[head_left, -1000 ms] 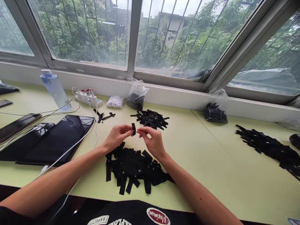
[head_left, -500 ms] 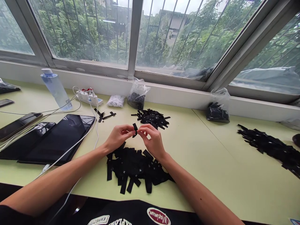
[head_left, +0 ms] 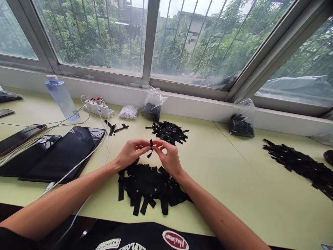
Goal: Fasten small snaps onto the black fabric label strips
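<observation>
Between my fingertips is a small black fabric strip [head_left: 150, 153], its ends sticking out above and below the pinch. My left hand [head_left: 134, 151] grips it from the left with thumb and forefinger. From the right, my right hand [head_left: 168, 155] pinches the same strip, so the fingertips of both hands nearly meet. Below the hands lies a large pile of black fabric strips [head_left: 145, 184], several marked with a small white M. Just beyond them is a smaller pile of black pieces [head_left: 170, 131] with small pale spots.
A tablet [head_left: 65, 152], phones and white cables lie to the left, near a water bottle [head_left: 62, 99] and a power strip [head_left: 99, 108]. Clear bags of black pieces [head_left: 152, 107] stand by the window ledge. Another long black pile [head_left: 299, 161] lies at right.
The strip between my fingertips has turned, and its lower end now hangs further down. My hands have drawn slightly closer together; the piles look the same.
</observation>
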The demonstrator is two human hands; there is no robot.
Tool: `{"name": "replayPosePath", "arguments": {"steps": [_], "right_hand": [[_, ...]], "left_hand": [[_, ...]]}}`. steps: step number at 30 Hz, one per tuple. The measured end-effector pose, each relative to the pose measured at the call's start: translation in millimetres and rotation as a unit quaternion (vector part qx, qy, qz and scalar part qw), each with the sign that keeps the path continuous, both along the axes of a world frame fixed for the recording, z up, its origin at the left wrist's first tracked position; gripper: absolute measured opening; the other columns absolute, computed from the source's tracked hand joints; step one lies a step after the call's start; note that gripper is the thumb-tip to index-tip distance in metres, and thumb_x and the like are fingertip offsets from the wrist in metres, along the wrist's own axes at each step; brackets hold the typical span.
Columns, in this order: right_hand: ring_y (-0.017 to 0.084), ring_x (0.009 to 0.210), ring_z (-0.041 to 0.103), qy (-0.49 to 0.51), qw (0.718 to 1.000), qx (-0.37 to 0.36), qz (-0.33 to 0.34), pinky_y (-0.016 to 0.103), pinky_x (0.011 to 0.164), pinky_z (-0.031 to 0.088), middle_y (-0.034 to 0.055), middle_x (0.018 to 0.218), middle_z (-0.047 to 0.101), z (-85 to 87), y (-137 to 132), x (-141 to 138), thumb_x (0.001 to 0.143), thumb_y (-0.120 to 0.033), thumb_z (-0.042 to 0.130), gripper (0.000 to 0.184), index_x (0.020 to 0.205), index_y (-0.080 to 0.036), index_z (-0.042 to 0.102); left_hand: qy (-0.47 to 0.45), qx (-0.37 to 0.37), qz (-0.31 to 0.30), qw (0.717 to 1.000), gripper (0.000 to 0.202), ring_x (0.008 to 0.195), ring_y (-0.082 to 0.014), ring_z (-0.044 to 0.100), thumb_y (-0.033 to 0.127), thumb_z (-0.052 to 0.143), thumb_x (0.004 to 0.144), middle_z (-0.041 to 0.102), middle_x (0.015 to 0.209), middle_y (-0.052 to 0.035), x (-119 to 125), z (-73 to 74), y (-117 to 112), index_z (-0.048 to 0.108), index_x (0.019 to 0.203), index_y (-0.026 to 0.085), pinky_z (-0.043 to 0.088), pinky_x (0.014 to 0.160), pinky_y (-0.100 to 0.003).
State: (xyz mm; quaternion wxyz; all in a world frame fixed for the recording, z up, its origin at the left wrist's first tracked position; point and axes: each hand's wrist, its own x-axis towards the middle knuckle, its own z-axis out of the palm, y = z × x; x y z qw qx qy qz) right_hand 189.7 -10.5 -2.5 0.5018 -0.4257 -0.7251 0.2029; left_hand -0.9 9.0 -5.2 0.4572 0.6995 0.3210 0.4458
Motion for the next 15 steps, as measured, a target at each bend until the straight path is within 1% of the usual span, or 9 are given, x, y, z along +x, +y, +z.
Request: {"name": "replayPosePath", "arguments": {"steps": [2,6,9,12,15], "right_hand": [[0.019,0.082,0.069,0.008,1.0,-0.004,0.006,0.032,0.073,0.054,0.0047,0.1,0.076,-1.3,0.5,0.0,0.093,-0.027,0.063,0.015,0.103,-0.024,0.073],[0.017,0.068,0.065,0.019,1.0,-0.011,-0.003,0.03,0.066,0.052,0.0031,0.085,0.074,-0.1,-1.3,0.0,0.092,-0.03,0.064,0.013,0.096,-0.022,0.074],[0.016,0.066,0.062,0.014,1.0,-0.008,-0.012,0.029,0.066,0.051,0.0028,0.083,0.072,3.5,-3.2,0.3,0.093,-0.033,0.062,0.015,0.094,-0.022,0.072],[0.016,0.067,0.06,0.004,1.0,0.005,-0.023,0.029,0.065,0.05,0.0022,0.083,0.07,6.5,-3.6,2.0,0.095,-0.032,0.059,0.015,0.094,-0.022,0.07],[0.015,0.066,0.059,-0.024,0.999,0.029,-0.034,0.028,0.064,0.049,0.0018,0.08,0.068,6.5,-2.3,5.7,0.097,-0.03,0.056,0.013,0.094,-0.021,0.066]], "left_hand": [[0.004,0.003,-0.001,1.0,0.025,0.091,-0.0203,0.069,0.036,0.067,0.09,0.075,0.099,-0.0075,-0.2,-0.9,0.6,0.073,0.105,0.017,0.056,0.084,-0.033],[0.006,0.019,0.005,1.0,0.024,0.09,-0.0196,0.067,0.035,0.065,0.091,0.074,0.097,-0.0069,1.2,-0.5,-0.2,0.074,0.104,0.017,0.055,0.082,-0.032],[0.004,0.031,0.017,0.999,0.025,0.091,-0.0204,0.067,0.037,0.065,0.091,0.073,0.098,-0.0074,1.8,2.6,-1.3,0.074,0.104,0.018,0.055,0.08,-0.032],[0.012,0.051,0.043,0.998,0.026,0.095,-0.0213,0.067,0.038,0.061,0.094,0.074,0.102,-0.0075,-1.0,5.3,1.2,0.073,0.105,0.018,0.055,0.085,-0.033],[0.073,0.104,0.083,0.988,0.025,0.094,-0.0209,0.067,0.037,0.058,0.096,0.073,0.103,-0.007,-6.3,3.1,8.7,0.073,0.106,0.02,0.053,0.086,-0.034]]}}
